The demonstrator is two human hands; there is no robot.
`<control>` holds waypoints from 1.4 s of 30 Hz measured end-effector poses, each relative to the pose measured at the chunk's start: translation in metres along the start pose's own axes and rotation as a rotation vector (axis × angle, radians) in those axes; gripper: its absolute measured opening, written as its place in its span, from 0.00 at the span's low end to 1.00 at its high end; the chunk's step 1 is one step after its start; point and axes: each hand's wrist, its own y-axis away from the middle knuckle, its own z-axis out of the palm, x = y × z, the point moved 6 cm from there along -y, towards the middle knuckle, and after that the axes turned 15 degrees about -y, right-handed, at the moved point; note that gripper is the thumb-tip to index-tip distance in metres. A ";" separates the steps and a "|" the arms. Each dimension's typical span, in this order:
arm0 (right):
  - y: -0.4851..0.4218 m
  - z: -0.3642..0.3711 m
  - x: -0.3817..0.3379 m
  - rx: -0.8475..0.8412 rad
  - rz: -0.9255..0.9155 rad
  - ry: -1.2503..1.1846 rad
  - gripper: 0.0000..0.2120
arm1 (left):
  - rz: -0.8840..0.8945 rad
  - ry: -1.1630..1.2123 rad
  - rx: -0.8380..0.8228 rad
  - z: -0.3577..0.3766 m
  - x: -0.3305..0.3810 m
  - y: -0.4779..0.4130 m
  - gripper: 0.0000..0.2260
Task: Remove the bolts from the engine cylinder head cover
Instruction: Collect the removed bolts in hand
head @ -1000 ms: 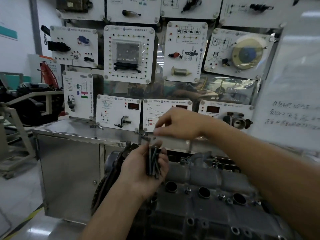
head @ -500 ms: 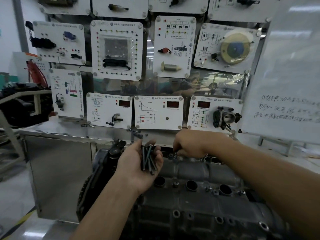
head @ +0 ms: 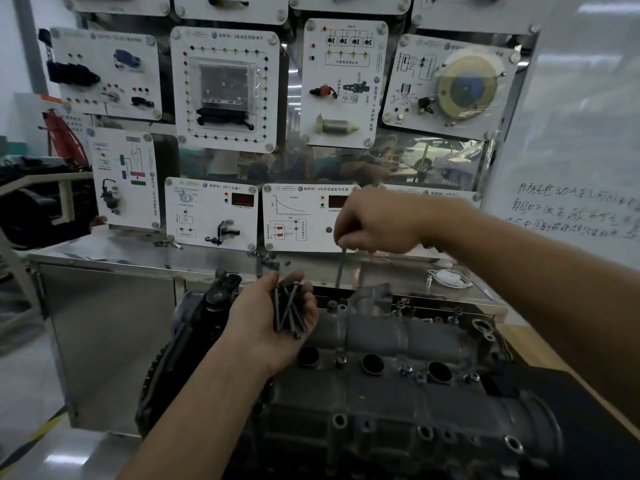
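– Bolts (head: 289,311), where?
– Bundled in the left hand (head: 263,323), fingers cupped round them, over the left end of the cylinder head cover (head: 398,337).
– And right of that?
– The right hand (head: 377,223) pinches one long bolt (head: 341,268), upright, tip at the cover's far edge. The bundle lies just near-left of it.

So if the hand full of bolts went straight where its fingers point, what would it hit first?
Probably the small dark parts on the steel bench, just past the fingertips of the left hand. It might pass over them and reach the white panel instead, since depth is unclear.
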 end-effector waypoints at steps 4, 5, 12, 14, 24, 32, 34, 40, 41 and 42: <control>0.007 0.006 -0.020 -0.105 -0.014 -0.202 0.08 | -0.059 -0.082 -0.064 0.023 -0.012 0.002 0.19; 0.008 0.014 -0.021 -0.114 -0.017 -0.173 0.09 | -0.082 -0.099 -0.109 0.032 -0.016 0.003 0.19; 0.030 0.024 0.014 0.108 0.019 -0.148 0.14 | -0.157 -0.068 -0.216 0.066 -0.043 0.007 0.19; 0.040 0.018 0.035 0.220 0.084 -0.176 0.15 | -0.168 -0.005 -0.178 0.070 -0.050 0.003 0.18; 0.062 0.063 0.085 0.083 0.331 -0.019 0.16 | -0.125 -0.005 -0.079 0.066 -0.062 -0.008 0.14; 0.059 0.023 0.066 0.155 0.264 0.087 0.07 | -0.111 0.013 -0.051 0.066 -0.072 -0.013 0.15; 0.067 -0.014 0.051 0.218 0.154 -0.023 0.07 | -0.108 -0.011 -0.043 0.067 -0.074 -0.014 0.13; 0.081 0.027 0.041 0.007 0.087 -0.092 0.12 | -0.167 0.002 -0.187 0.095 -0.089 -0.008 0.10; 0.082 0.027 0.053 0.078 0.103 -0.119 0.12 | -0.174 -0.003 -0.196 0.098 -0.091 -0.007 0.10; 0.087 0.022 0.068 0.155 0.140 -0.153 0.13 | -0.181 -0.007 -0.199 0.100 -0.092 -0.006 0.12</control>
